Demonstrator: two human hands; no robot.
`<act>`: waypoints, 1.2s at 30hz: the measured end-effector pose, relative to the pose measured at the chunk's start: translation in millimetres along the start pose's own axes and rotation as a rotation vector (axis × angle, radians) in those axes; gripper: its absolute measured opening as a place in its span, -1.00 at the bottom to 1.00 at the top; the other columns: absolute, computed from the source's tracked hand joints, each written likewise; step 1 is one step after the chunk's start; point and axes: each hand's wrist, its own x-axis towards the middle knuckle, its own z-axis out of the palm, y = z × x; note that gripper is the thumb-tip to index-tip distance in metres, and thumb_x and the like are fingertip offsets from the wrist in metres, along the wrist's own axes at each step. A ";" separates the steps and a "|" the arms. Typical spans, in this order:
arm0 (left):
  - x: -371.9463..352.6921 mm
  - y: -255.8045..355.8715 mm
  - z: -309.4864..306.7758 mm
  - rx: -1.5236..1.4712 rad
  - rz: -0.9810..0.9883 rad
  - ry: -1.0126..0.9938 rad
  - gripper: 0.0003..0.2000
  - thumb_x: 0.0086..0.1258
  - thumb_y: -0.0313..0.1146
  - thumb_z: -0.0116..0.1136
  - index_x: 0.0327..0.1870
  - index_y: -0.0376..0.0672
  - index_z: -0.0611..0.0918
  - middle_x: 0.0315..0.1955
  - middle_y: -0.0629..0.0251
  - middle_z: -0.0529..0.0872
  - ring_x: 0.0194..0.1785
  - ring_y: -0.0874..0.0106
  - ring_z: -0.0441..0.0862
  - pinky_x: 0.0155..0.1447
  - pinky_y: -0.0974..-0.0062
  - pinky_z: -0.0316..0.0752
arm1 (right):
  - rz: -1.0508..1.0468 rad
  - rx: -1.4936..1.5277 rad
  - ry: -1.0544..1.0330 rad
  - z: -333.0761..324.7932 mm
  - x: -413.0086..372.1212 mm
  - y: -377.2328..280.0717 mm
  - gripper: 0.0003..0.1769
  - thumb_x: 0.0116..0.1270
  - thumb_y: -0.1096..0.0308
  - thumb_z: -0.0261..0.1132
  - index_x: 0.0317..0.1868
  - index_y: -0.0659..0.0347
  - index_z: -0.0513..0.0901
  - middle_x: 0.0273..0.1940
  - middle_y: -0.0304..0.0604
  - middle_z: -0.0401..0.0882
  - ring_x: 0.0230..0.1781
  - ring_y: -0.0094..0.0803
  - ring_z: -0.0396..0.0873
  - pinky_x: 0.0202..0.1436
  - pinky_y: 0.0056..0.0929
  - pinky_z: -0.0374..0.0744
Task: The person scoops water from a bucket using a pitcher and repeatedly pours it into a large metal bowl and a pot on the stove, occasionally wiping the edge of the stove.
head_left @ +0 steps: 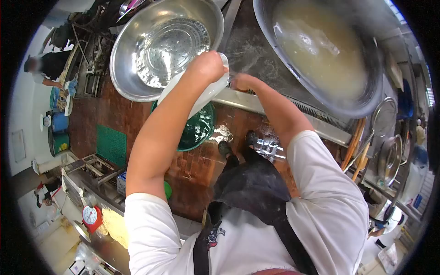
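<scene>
My left hand (208, 67) is closed on the rim of a white, translucent plastic bowl (210, 95). My forearm hides much of the bowl, which is tilted and overlaps the edge of a large steel basin (120, 68). Inside that basin sits a perforated round base with a wet shine. My right hand (246, 82) is over the front edge of the dark, wet stovetop (250, 50), just right of the bowl. Its fingers are blurred, and I cannot tell whether they hold anything.
A big pot (293, 75) of cloudy, steaming liquid stands at the upper right. Below the bowl is a green tub (198, 130) on the wet tiled floor. Strainers (384, 114) and wooden handles (353, 142) are at the right. Another person (46, 68) works at the far left.
</scene>
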 end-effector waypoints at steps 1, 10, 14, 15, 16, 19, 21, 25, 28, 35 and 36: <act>-0.9 1.1 0.9 0.005 -0.010 -0.017 -0.59 0.30 -0.04 0.28 -0.14 -0.27 0.72 -0.15 -0.11 0.72 -0.03 -0.02 0.67 0.10 0.16 0.55 | -0.058 0.018 0.044 -27.0 -17.1 -15.0 -0.72 0.21 0.38 0.21 -0.13 0.22 0.75 -0.16 0.00 0.74 -0.24 -0.15 0.71 -0.22 -0.12 0.63; 0.2 4.9 7.8 0.053 -0.051 -0.042 -0.60 0.29 -0.06 0.30 -0.06 -0.22 0.72 -0.08 0.00 0.73 0.05 0.09 0.68 0.15 0.20 0.57 | 0.231 0.204 0.182 -47.5 -62.0 -43.7 -0.71 0.16 0.27 0.26 -0.28 0.33 0.75 -0.26 0.19 0.70 -0.27 0.04 0.71 -0.21 -0.10 0.63; 1.6 1.5 10.8 0.026 -0.059 -0.007 -0.60 0.30 -0.04 0.28 -0.16 -0.28 0.72 -0.17 -0.10 0.72 -0.06 -0.01 0.68 0.08 0.15 0.57 | 0.245 0.201 0.018 -85.0 -56.8 -62.6 -0.66 0.31 0.27 0.11 -0.08 0.23 0.73 0.00 0.10 0.67 0.00 0.10 0.63 0.04 -0.10 0.61; 2.3 -0.8 13.9 0.037 -0.059 -0.004 -0.60 0.30 -0.05 0.28 -0.16 -0.28 0.72 -0.17 -0.09 0.72 -0.06 0.00 0.68 0.08 0.14 0.57 | 0.327 0.269 0.095 -80.3 -57.6 -63.2 -0.66 0.31 0.25 0.12 -0.10 0.24 0.73 0.00 0.11 0.67 0.00 0.10 0.63 0.04 -0.11 0.61; 4.2 -3.3 17.7 0.049 -0.058 0.004 -0.60 0.30 -0.05 0.29 -0.15 -0.28 0.72 -0.17 -0.09 0.72 -0.06 0.00 0.68 0.07 0.14 0.57 | 0.410 0.333 0.176 -71.2 -57.1 -60.2 -0.66 0.32 0.23 0.13 -0.12 0.25 0.73 0.00 0.12 0.67 0.00 0.09 0.64 0.04 -0.11 0.61; 8.9 -6.6 22.2 0.078 -0.065 0.016 -0.61 0.28 -0.06 0.30 -0.15 -0.26 0.72 -0.17 -0.07 0.73 -0.06 0.01 0.68 0.08 0.14 0.57 | 0.432 0.349 0.285 -26.5 -7.5 -37.1 -0.67 0.23 0.19 0.23 -0.16 0.22 0.74 -0.08 0.20 0.67 -0.04 0.07 0.65 0.01 -0.11 0.61; 5.3 -2.4 17.3 0.065 -0.126 -0.013 -0.62 0.28 -0.07 0.30 -0.10 -0.23 0.72 -0.11 -0.03 0.72 0.00 0.04 0.68 0.11 0.16 0.57 | 0.416 0.373 0.329 -22.2 4.8 -37.3 -0.67 0.18 0.18 0.28 -0.16 0.22 0.74 -0.11 0.23 0.66 -0.04 0.06 0.65 0.01 -0.10 0.61; -1.9 2.7 8.5 0.071 -0.189 -0.074 -0.62 0.27 -0.12 0.30 -0.01 -0.18 0.71 0.00 0.04 0.72 0.11 0.12 0.66 0.17 0.22 0.56 | 0.447 0.480 0.390 -63.1 -38.9 -81.2 -0.69 0.20 0.25 0.28 -0.15 0.28 0.72 -0.07 0.19 0.67 0.00 0.08 0.63 0.07 -0.12 0.61; 4.1 -8.3 18.2 0.084 -0.135 -0.034 -0.61 0.26 -0.08 0.32 -0.07 -0.23 0.71 -0.08 -0.01 0.73 0.03 0.06 0.67 0.14 0.17 0.56 | 0.344 0.496 0.412 -68.3 -29.8 -79.0 -0.71 0.20 0.29 0.26 -0.17 0.30 0.72 -0.08 0.19 0.67 0.00 0.09 0.63 0.07 -0.11 0.61; 0.7 -10.7 22.4 0.071 -0.157 0.008 -0.60 0.25 -0.07 0.34 -0.08 -0.24 0.70 -0.10 -0.03 0.73 0.00 0.03 0.68 0.13 0.15 0.57 | 0.371 0.373 0.445 -29.4 -0.5 -65.6 -0.73 0.15 0.34 0.27 -0.18 0.28 0.74 -0.08 0.17 0.68 -0.01 0.05 0.64 0.06 -0.11 0.61; -0.9 -9.6 20.1 0.060 -0.176 0.001 -0.60 0.25 -0.07 0.34 -0.08 -0.24 0.70 -0.09 -0.03 0.73 0.00 0.03 0.68 0.13 0.15 0.57 | 0.359 0.396 0.398 -34.2 0.0 -67.7 -0.73 0.14 0.35 0.26 -0.18 0.28 0.73 -0.10 0.19 0.67 -0.02 0.06 0.64 0.05 -0.10 0.60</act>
